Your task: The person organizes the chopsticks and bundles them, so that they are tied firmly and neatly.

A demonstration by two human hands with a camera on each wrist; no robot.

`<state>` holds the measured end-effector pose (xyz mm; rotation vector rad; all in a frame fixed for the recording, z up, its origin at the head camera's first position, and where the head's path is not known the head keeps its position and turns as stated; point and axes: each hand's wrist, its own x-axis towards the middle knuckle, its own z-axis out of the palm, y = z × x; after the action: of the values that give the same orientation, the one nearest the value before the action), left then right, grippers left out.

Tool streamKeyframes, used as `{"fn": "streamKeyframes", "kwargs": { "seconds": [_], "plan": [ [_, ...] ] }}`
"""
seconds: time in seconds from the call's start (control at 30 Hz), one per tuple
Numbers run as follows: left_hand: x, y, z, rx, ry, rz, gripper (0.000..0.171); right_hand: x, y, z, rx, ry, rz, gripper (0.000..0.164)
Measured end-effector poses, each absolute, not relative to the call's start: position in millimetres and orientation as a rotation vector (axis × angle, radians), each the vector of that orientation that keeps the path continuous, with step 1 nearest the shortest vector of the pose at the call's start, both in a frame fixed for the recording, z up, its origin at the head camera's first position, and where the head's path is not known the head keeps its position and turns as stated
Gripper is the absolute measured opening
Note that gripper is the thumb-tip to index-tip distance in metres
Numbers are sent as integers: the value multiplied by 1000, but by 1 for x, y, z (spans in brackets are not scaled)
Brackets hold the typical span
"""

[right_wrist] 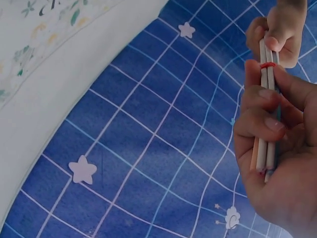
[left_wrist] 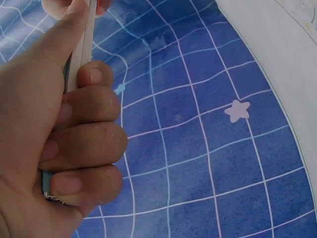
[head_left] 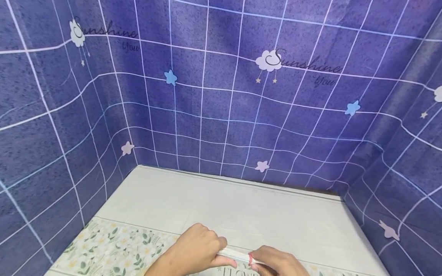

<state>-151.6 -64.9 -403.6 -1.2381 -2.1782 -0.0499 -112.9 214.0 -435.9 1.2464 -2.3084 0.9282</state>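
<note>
Both hands hold a bundle of slim, pencil-like sticks [head_left: 235, 253] near the front edge of the head view, mostly white with some blue and orange. My left hand [head_left: 195, 247] grips one end, its fingers curled round the sticks and its thumb along them. A light blue piece with a small metal chain [left_wrist: 53, 197] shows below its little finger in the left wrist view. My right hand [head_left: 277, 260] holds the other end, fingertips and thumb beside a red elastic band [right_wrist: 268, 65] wrapped round the bundle. The sticks' middle parts are partly hidden by the fingers.
Under the hands lies a white table cover [head_left: 221, 203] with a floral strip [head_left: 117, 245] at the front left. Blue grid-patterned curtains [head_left: 221, 99] with printed stars and clouds enclose the table at the back and both sides.
</note>
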Motion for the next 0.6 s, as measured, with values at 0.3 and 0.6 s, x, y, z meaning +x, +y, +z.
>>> {"fn": "streamKeyframes", "kwargs": {
  "seconds": [0.3, 0.6],
  "plan": [
    [-150, -63, -403, -1236, -2170, -20, 59, -115, 211, -446, 1226, -2323, 791, 52],
    [-151, -62, -406, -1263, -2208, -85, 60, -110, 213, -438, 1229, -2399, 661, 48]
  ]
}}
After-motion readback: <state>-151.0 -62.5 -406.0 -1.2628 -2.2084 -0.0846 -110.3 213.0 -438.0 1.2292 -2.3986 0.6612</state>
